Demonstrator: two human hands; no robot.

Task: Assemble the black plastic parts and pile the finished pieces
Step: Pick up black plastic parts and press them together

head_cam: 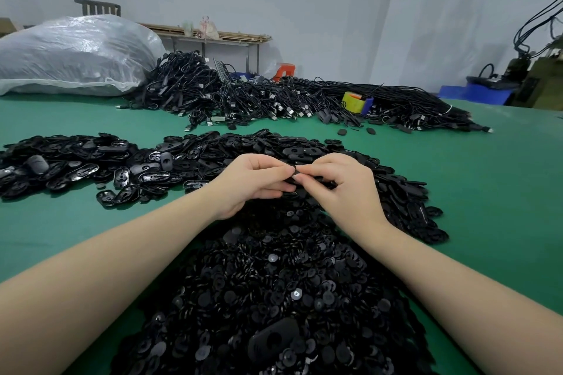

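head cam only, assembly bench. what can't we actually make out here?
- Head view: the black part pinched between left hand and right hand is mostly covered by the fingertips; whether it is joined cannot be told.
- The plastic bag: contents blurred by the film.
- The cable heap: single connectors too small.
- The pile of small round pieces: cut off by the bottom edge.

black parts (274,283), green table (487,192)
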